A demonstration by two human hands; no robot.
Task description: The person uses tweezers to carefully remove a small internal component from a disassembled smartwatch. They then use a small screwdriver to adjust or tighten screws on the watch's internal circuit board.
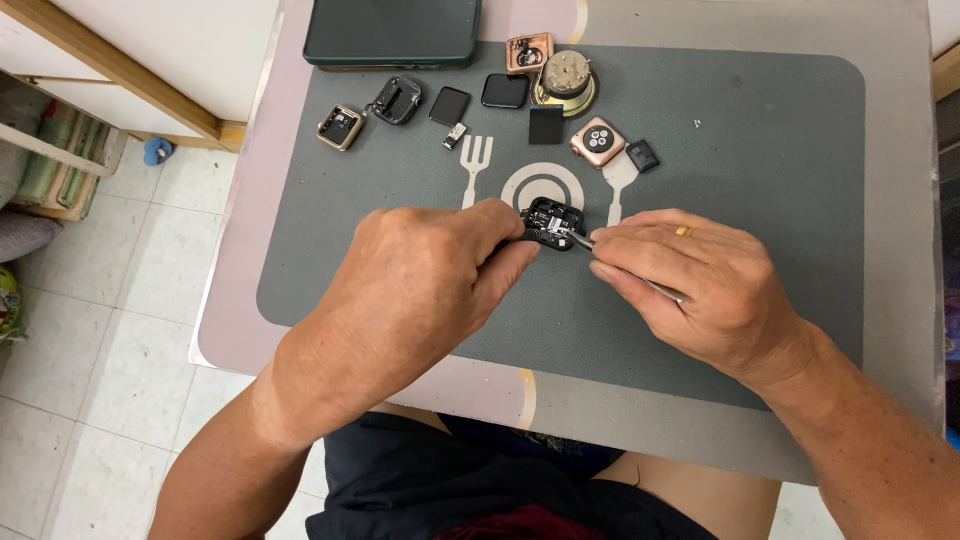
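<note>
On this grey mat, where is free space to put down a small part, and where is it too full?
Free: the right part of the mat, beyond the small black module; also the left part, below the gold watch case. Crowded: the top row of parts around the round metal piece, and the middle, where the left hand and right hand work.

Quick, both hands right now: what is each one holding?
Left hand: fingers closed on the black watch case.
Right hand: fingers closed on thin metal tweezers, tip at the case.
</note>
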